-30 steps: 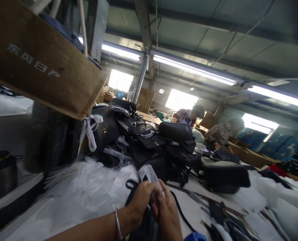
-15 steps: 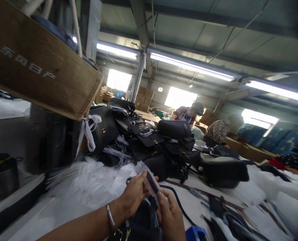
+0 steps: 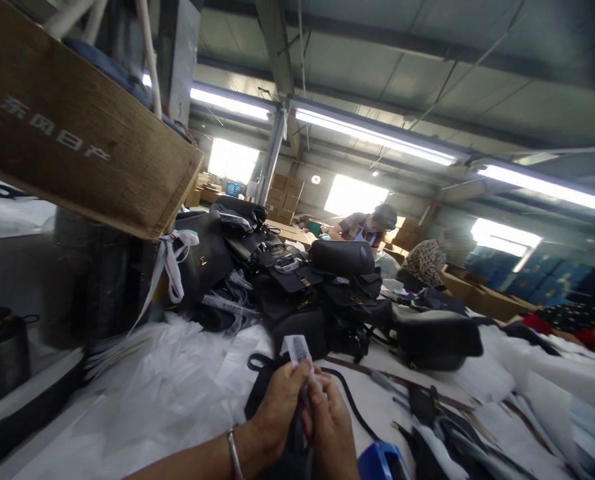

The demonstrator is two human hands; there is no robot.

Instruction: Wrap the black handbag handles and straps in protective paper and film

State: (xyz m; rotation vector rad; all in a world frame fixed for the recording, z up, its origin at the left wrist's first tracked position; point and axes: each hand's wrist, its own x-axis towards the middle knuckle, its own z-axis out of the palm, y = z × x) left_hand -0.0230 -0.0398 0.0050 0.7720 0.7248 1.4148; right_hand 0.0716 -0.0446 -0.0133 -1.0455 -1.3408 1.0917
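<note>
My left hand (image 3: 277, 403), with a silver bangle at the wrist, is closed on a narrow clear plastic sleeve (image 3: 296, 348). My right hand (image 3: 330, 423) grips the same sleeve lower down, its fingers touching the left ones. A dark strap-like strip runs inside the sleeve, mostly hidden by my fingers. Beneath both hands lies a black bag (image 3: 260, 390), largely covered by them. From it a thin black strap curves right toward a blue plastic object (image 3: 383, 461) at the bottom edge.
Many black bags (image 3: 297, 320) are heaped ahead. Crumpled white sheets (image 3: 167, 393) cover the left side. Loose black straps (image 3: 442, 417) and white wrapping lie right. A brown fabric bag (image 3: 87, 140) hangs upper left above a dark jug (image 3: 0, 360). Two people (image 3: 362, 227) work beyond the heap.
My hands have come together around the sleeve, which has turned from slanting to nearly upright. More of it is now hidden between my fingers. The view has shifted slightly.
</note>
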